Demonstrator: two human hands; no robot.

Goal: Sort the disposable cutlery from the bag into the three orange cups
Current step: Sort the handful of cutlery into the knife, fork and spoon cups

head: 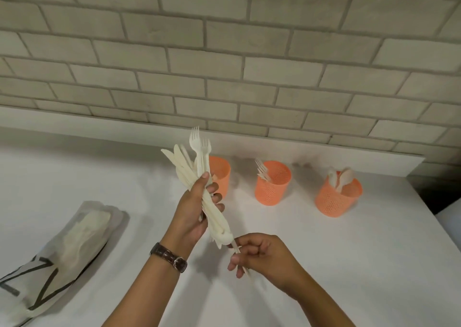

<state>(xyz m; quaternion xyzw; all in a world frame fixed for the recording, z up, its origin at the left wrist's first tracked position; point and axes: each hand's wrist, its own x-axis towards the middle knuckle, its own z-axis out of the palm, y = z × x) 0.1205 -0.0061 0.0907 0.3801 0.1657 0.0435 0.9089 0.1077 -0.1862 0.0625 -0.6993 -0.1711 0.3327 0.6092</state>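
My left hand (pixel 197 209) grips a mixed bundle of cream disposable cutlery (pixel 197 167), forks and knives fanning upward. Below it, my right hand (pixel 259 254) pinches the handle of a single piece (pixel 240 260) at the bundle's lower end. Three orange perforated cups stand in a row behind. The left cup (pixel 220 174) is partly hidden by the bundle. Forks lean in the middle cup (pixel 273 184). Spoons sit in the right cup (pixel 336 197). The translucent bag (pixel 64 249) lies at the left with more cutlery inside.
The white table (pixel 349 264) runs back to a grey brick wall (pixel 224 64). The table's right edge drops off just past the right cup. A dark watch (pixel 169 257) is on my left wrist.
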